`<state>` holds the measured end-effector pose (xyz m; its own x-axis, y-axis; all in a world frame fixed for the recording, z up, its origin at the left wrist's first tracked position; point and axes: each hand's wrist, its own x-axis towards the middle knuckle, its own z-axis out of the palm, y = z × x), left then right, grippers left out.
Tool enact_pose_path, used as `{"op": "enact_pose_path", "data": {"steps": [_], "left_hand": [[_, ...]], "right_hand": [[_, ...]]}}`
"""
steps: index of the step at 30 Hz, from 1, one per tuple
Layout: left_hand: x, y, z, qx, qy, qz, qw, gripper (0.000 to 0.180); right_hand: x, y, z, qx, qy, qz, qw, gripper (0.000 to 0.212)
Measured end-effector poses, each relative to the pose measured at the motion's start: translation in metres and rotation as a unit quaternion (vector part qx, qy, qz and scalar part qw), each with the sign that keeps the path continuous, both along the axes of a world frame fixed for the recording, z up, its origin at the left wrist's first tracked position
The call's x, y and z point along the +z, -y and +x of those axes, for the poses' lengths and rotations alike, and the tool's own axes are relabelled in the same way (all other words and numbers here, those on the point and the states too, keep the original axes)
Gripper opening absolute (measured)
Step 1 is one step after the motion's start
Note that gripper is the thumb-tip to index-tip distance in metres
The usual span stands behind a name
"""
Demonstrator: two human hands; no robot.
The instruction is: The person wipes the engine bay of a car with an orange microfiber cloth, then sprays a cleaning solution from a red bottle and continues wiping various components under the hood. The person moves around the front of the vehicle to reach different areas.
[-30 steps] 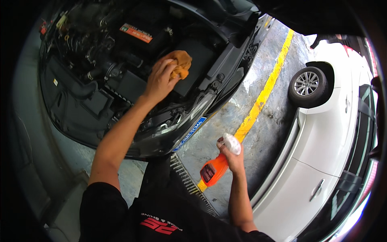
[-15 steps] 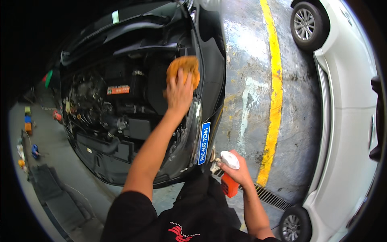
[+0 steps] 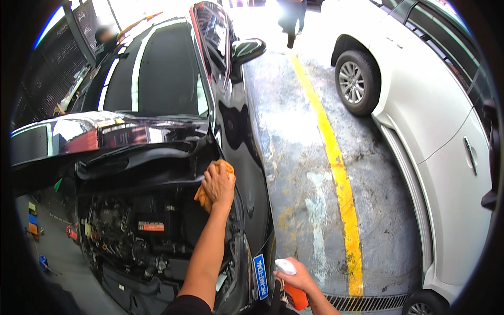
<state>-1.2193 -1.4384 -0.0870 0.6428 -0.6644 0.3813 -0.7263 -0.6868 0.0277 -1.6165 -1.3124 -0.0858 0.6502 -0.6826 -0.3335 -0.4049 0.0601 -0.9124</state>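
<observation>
My left hand [image 3: 219, 185] is closed on an orange cloth [image 3: 201, 198] and presses it against the inner edge of the black car's [image 3: 241, 176] engine bay, near the base of the raised hood. Cloth shows on both sides of the fingers. Lower down, beside the front corner of the car, my right hand [image 3: 302, 278] grips a spray bottle with a white head [image 3: 285, 266] and an orange body [image 3: 298, 299]. Part of the bottle is hidden by the hand. In the open bay, the dark engine [image 3: 113, 223] and a battery with an orange label [image 3: 151, 226] show.
A blue plate [image 3: 260, 276] sits at the car's front corner. To the right stands a white car [image 3: 409, 126], across a floor with a yellow line [image 3: 341, 191] and a drain grate [image 3: 367, 303]. One person [image 3: 291, 23] is at the far end, another [image 3: 106, 39] beyond the windshield.
The view has tilted up, bringing the windshield, side mirror and two people into sight. My left hand has moved the cloth farther along the bay's edge. The right hand keeps the spray bottle.
</observation>
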Motion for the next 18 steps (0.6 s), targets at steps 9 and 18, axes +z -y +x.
{"op": "enact_pose_path", "data": {"steps": [9,18], "left_hand": [[-0.004,-0.110,-0.086,-0.192,0.021,0.129,0.973,0.056],[0.000,-0.081,-0.016,-0.208,0.061,0.050,0.975,0.053]], "right_hand": [[0.026,0.001,0.028,0.061,0.028,-0.029,0.997,0.037],[0.037,-0.030,-0.041,0.060,0.012,-0.043,0.997,0.033]]}}
